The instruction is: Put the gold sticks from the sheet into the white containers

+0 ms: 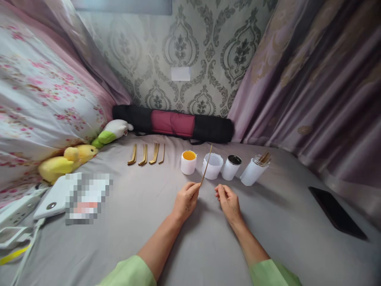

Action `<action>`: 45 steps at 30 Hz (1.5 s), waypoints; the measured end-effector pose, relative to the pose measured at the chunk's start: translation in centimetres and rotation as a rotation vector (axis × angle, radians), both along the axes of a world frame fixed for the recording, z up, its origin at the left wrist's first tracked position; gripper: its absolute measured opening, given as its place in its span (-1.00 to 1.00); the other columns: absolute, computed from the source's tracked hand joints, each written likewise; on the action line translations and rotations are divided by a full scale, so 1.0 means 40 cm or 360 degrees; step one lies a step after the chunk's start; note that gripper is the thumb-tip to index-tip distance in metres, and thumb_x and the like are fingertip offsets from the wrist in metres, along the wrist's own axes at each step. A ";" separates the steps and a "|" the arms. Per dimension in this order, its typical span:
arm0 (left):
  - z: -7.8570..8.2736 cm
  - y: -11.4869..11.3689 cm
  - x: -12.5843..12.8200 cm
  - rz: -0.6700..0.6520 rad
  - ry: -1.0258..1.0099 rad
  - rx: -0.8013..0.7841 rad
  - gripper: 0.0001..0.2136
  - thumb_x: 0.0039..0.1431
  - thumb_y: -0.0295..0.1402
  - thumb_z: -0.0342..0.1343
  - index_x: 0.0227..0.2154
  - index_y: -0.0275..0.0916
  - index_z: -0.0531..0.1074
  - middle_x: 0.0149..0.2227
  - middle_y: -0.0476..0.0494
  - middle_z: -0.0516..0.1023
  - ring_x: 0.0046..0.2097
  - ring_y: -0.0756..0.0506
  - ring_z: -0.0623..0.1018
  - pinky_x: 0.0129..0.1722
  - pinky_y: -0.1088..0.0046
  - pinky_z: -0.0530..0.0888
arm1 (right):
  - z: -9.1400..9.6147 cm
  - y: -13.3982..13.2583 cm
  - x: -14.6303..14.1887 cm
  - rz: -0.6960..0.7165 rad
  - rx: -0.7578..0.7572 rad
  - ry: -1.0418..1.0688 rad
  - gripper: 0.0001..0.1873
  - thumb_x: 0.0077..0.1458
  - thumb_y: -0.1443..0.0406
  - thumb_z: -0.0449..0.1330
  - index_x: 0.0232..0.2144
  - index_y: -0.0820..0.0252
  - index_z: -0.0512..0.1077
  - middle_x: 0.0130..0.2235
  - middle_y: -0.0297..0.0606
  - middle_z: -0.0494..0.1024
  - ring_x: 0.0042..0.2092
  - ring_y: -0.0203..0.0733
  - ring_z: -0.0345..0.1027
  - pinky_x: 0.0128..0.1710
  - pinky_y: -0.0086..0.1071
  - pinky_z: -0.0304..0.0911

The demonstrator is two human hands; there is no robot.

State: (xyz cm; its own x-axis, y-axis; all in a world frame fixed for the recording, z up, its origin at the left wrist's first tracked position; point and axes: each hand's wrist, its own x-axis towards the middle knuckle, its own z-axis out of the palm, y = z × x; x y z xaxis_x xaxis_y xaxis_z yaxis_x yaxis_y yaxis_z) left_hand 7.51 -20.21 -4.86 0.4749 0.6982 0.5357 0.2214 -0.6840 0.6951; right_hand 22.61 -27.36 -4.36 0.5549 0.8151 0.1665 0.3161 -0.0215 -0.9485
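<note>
A thin golden-brown stick [206, 167] rises at a slant from my left hand [186, 200], whose fingers are closed around its lower end. Its tip passes in front of a translucent white cup [212, 169]. To the right, my right hand [228, 201] is curled closed, apart from the stick, and nothing shows in it. Beyond my hands, a white cup with orange-yellow inside [188, 162], a white can with a dark top [231, 167] and a tilted-looking white jar [254, 171] stand in a row with the translucent cup. Several similar sticks [263, 158] poke out of the jar.
Several golden sticks with bent ends [154, 154] lie in groups at the back left. A black and red bag [172, 123] lies along the wall. Plush toys [68, 161], a white device [58, 196] and a power strip [22, 208] are left; a black phone [336, 212] is right.
</note>
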 end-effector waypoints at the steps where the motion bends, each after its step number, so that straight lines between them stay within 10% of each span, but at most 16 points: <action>1: -0.003 -0.001 0.000 -0.0002 0.0024 0.0023 -0.73 0.18 -0.41 -0.15 -0.13 -0.17 0.38 -0.25 -0.16 0.43 -0.24 -0.01 0.43 -0.23 0.49 0.37 | 0.003 -0.001 -0.002 0.0016 0.0009 0.0010 -0.62 0.06 0.04 -0.03 -0.45 0.23 0.36 -0.56 -0.32 0.33 -0.53 -0.35 0.16 -0.55 -0.50 0.10; 45: -0.006 -0.008 0.009 -0.0045 0.0460 0.0360 -0.73 0.18 -0.46 -0.20 -0.19 -0.21 0.38 -0.30 -0.16 0.38 -0.24 -0.03 0.39 -0.23 0.45 0.36 | 0.021 -0.005 -0.020 0.0130 0.0091 0.0477 -0.64 -0.05 0.12 0.12 -0.24 0.22 0.35 -0.48 -0.34 0.36 -0.52 -0.39 0.17 -0.57 -0.52 0.11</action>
State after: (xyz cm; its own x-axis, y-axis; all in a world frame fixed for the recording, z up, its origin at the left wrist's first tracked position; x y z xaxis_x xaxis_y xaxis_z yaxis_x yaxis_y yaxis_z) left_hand 7.86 -20.51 -5.08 0.6465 0.5620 0.5159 0.3655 -0.8217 0.4372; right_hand 21.79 -27.56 -3.53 0.5193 0.8530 0.0525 0.0211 0.0486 -0.9986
